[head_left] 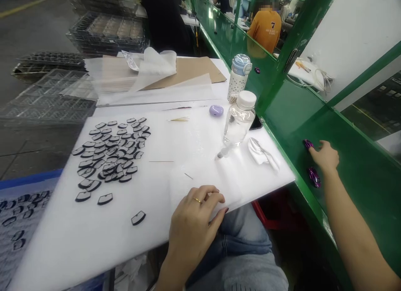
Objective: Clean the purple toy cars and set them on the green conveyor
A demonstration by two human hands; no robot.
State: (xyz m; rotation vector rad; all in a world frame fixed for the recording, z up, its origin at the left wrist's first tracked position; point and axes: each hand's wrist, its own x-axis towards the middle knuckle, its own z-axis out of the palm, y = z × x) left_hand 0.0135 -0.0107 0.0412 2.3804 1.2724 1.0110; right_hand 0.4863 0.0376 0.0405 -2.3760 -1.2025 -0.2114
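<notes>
My left hand [197, 222] rests at the front edge of the white tabletop [150, 190], its fingers loosely bent and apart, with nothing visible in them. A gold ring is on one finger. Over the green surface on the right, my right hand [326, 156] touches a small shiny purple piece [308, 144] with a fingertip. Another of its fingers stands away from the piece, and no grip shows. A second purple piece [314, 177] lies nearer, beside my wrist. Many small dark-edged curved pieces [115, 153] are spread over the left of the tabletop, and a single one [138, 218] sits apart.
A clear bottle [236, 123], a dotted tumbler [239, 75], a lilac case [216, 111] and a crumpled white tissue [262, 153] stand along the right side. Thin sticks [179, 119] lie farther back. Cardboard [197, 69] and clear trays [109, 29] are beyond. A person in orange [265, 29] sits far off.
</notes>
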